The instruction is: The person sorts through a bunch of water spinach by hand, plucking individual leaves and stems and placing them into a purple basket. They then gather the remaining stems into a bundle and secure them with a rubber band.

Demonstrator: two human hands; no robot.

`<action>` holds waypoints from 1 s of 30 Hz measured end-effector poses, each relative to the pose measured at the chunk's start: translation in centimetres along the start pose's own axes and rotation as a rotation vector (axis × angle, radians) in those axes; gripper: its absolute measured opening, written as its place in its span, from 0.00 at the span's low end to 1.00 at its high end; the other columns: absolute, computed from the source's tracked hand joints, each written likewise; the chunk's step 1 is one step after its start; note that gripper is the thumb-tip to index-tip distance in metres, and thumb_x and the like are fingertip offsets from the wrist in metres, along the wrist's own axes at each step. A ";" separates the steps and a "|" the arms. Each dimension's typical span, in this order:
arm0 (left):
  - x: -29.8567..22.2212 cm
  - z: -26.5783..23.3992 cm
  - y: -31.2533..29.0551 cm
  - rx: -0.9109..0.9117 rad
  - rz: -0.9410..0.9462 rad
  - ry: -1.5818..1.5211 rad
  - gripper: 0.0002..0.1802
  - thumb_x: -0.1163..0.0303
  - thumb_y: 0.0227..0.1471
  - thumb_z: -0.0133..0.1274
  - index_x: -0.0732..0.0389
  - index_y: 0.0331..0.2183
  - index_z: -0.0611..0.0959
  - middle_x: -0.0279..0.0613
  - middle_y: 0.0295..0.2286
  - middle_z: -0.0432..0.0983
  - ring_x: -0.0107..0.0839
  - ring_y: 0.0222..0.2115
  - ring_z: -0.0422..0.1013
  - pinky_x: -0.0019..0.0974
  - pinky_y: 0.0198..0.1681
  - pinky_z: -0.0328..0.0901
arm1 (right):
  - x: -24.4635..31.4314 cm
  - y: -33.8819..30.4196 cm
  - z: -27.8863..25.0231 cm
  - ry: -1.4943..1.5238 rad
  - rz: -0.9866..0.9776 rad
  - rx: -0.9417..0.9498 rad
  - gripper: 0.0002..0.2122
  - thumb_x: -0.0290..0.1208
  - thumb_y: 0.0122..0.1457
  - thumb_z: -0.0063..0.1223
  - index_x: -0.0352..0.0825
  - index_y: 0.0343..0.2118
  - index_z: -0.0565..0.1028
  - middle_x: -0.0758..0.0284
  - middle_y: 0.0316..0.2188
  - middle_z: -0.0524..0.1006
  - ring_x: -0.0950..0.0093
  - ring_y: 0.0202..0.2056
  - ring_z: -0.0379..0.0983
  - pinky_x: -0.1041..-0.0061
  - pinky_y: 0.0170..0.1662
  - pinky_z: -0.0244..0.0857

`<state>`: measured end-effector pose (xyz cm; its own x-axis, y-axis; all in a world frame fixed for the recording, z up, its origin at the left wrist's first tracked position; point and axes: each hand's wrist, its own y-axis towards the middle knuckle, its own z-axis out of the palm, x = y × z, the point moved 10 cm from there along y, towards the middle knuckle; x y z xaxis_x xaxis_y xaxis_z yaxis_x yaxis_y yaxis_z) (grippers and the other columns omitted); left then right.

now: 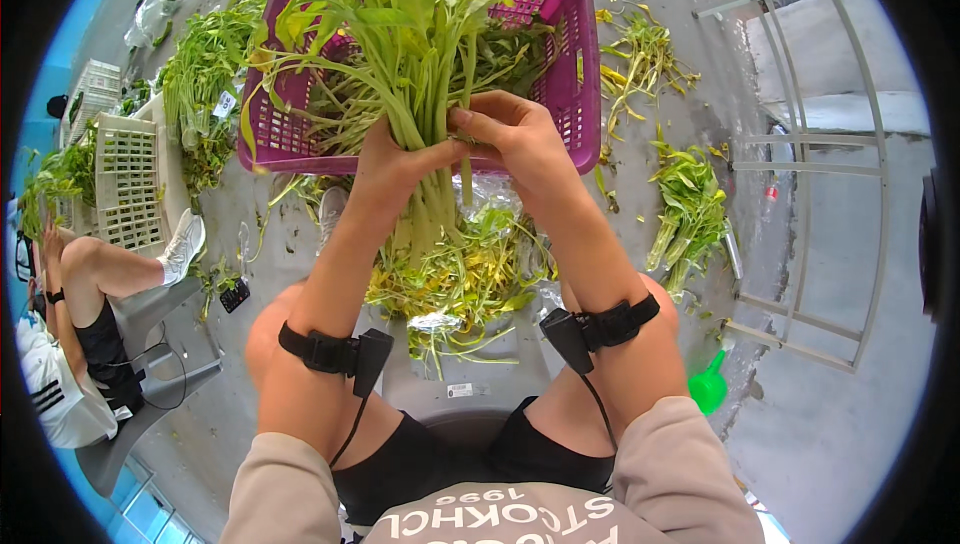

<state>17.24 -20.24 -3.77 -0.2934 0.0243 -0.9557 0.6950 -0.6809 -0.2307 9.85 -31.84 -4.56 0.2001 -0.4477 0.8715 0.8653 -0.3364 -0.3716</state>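
Observation:
My left hand point(385, 166) is wrapped round a bunch of long-stemmed leafy greens point(412, 54), which look like water spinach. The leaves point away from me and the pale stem ends hang toward my lap. Right beside it, my right hand point(522, 144) is closed in a pinch on a single stem at the bunch's right side; its other fingers are curled. Beyond and beneath both hands stands a purple plastic basket point(585, 94) with more greens inside. Under the stem ends lies a heap of yellowed leaves and trimmings point(455, 284).
At left are piled greens point(212, 64), a cream crate point(128, 182) and a seated person point(85, 314). Loose greens point(690, 209) lie on the floor at right, near a metal frame point(878, 174) and a green bulb-shaped object point(708, 386). A dark strapped device sits on each of my forearms.

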 end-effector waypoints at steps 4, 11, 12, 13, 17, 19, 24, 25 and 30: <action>0.3 -0.9 0.1 -0.030 -0.026 -0.042 0.24 0.75 0.44 0.66 0.65 0.46 0.79 0.39 0.37 0.80 0.26 0.36 0.76 0.31 0.40 0.71 | 0.2 0.0 0.1 0.061 -0.008 -0.006 0.15 0.28 0.60 0.62 0.26 0.47 0.77 0.61 0.40 0.81 0.71 0.39 0.81 0.71 0.43 0.78; 1.0 -1.4 -0.3 -0.092 -0.148 -0.309 0.19 0.72 0.49 0.63 0.64 0.44 0.79 0.40 0.35 0.79 0.29 0.34 0.76 0.33 0.36 0.72 | 0.0 -0.3 1.6 -0.061 -0.056 0.018 0.12 0.26 0.61 0.59 0.27 0.46 0.80 0.65 0.36 0.81 0.76 0.37 0.79 0.77 0.38 0.74; 1.0 -1.5 -0.3 -0.096 -0.166 -0.379 0.18 0.72 0.49 0.63 0.64 0.43 0.79 0.40 0.35 0.79 0.29 0.34 0.76 0.33 0.35 0.72 | 0.4 -0.2 1.7 -0.144 -0.163 0.022 0.12 0.25 0.61 0.58 0.27 0.46 0.80 0.66 0.34 0.80 0.76 0.36 0.79 0.77 0.37 0.73; 1.1 -1.5 -0.2 -0.097 -0.162 -0.380 0.18 0.72 0.49 0.63 0.64 0.43 0.79 0.40 0.35 0.79 0.29 0.34 0.76 0.33 0.35 0.72 | 0.8 -0.2 1.8 -0.227 -0.270 0.026 0.11 0.24 0.61 0.58 0.26 0.45 0.80 0.66 0.32 0.79 0.76 0.35 0.78 0.77 0.36 0.71; 1.2 -2.6 0.1 -0.134 -0.101 -0.422 0.18 0.72 0.48 0.65 0.63 0.42 0.79 0.39 0.34 0.79 0.28 0.33 0.77 0.33 0.33 0.72 | 2.5 -1.3 3.3 -0.593 -0.444 0.002 0.14 0.20 0.57 0.57 0.28 0.46 0.80 0.60 0.30 0.76 0.69 0.31 0.76 0.71 0.36 0.69; 1.1 -2.4 0.2 -0.119 -0.082 -0.395 0.18 0.72 0.47 0.65 0.63 0.42 0.79 0.39 0.34 0.79 0.27 0.32 0.76 0.33 0.33 0.72 | 3.2 -1.7 3.3 -0.625 -0.491 -0.016 0.14 0.20 0.55 0.58 0.29 0.46 0.80 0.58 0.31 0.76 0.67 0.30 0.76 0.70 0.36 0.69; 0.9 -2.2 0.4 -0.110 -0.034 -0.314 0.18 0.72 0.46 0.65 0.64 0.40 0.79 0.38 0.33 0.78 0.26 0.30 0.76 0.32 0.33 0.71 | 3.2 -1.8 3.4 -0.698 -0.474 0.023 0.15 0.21 0.53 0.59 0.28 0.45 0.80 0.58 0.30 0.77 0.68 0.29 0.77 0.71 0.36 0.70; 0.8 -2.1 0.4 -0.109 -0.032 -0.315 0.18 0.72 0.46 0.65 0.64 0.40 0.79 0.38 0.33 0.78 0.26 0.30 0.76 0.32 0.33 0.71 | 3.3 -1.9 3.4 -0.700 -0.476 0.022 0.15 0.21 0.53 0.59 0.28 0.45 0.80 0.58 0.30 0.77 0.68 0.29 0.77 0.71 0.36 0.70; 1.1 -2.3 -0.1 -0.074 -0.070 -0.374 0.21 0.71 0.49 0.62 0.62 0.45 0.74 0.39 0.34 0.76 0.31 0.33 0.77 0.39 0.31 0.76 | 6.0 -2.6 1.7 -0.514 -0.491 -0.224 0.11 0.24 0.59 0.58 0.30 0.45 0.80 0.62 0.33 0.80 0.77 0.30 0.76 0.77 0.34 0.71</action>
<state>18.40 -18.46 -5.27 -0.5517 -0.2090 -0.8075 0.7063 -0.6320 -0.3189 9.57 -32.21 2.19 0.0518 0.2234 0.9733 0.8069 -0.5836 0.0910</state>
